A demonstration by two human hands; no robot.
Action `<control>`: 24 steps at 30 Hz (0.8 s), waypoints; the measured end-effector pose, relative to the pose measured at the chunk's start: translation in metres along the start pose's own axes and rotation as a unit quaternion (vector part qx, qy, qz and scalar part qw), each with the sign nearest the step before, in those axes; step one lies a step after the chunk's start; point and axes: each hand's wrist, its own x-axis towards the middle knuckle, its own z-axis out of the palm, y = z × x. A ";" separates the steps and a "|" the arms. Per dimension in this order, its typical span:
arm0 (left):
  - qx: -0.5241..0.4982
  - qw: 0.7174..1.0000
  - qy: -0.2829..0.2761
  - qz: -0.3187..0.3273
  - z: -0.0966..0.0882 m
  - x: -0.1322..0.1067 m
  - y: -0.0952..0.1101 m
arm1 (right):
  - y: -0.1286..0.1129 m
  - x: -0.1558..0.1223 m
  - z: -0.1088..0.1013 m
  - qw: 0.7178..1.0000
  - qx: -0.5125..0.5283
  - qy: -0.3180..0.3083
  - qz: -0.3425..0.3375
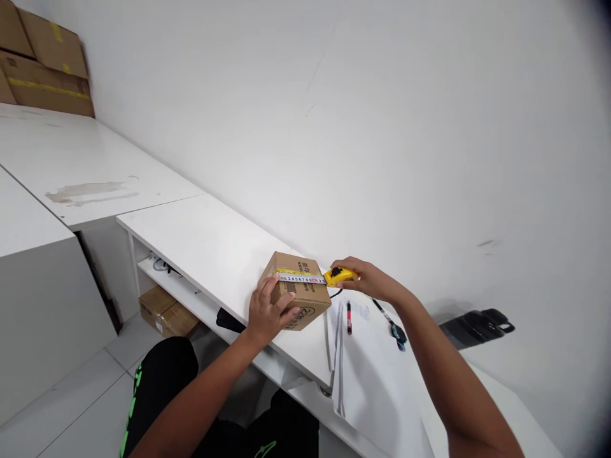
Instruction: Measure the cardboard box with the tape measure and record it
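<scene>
A small brown cardboard box (pixel 298 304) sits on the white desk (pixel 210 242) near its front edge. My left hand (pixel 266 312) presses against the box's near side, fingers on it, pinning the end of a white measuring tape (pixel 300 278) at the top edge. The tape lies stretched across the box's top. My right hand (pixel 365 278) grips the yellow tape measure case (pixel 340 275) just past the box's right corner.
Sheets of white paper (pixel 372 375) lie right of the box with a red pen (pixel 349 317) on them. A dark lanyard (pixel 392 326) and a black object (pixel 475 326) lie further right. Cardboard boxes (pixel 41 60) stack far left; another box (pixel 167 312) rests under the desk.
</scene>
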 end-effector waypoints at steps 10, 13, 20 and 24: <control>0.081 0.996 -0.041 0.012 -0.012 0.004 -0.005 | 0.000 -0.006 0.007 0.998 -0.046 0.039 -0.007; 0.069 0.996 -0.058 0.025 -0.021 0.011 -0.013 | 0.000 -0.009 0.012 0.997 -0.049 0.058 -0.003; 0.057 0.987 -0.145 0.041 -0.043 0.040 -0.020 | -0.007 -0.017 0.018 0.995 -0.048 0.092 -0.017; 0.073 0.981 -0.175 0.049 -0.055 0.051 -0.020 | -0.017 -0.019 0.018 0.987 -0.095 0.122 -0.054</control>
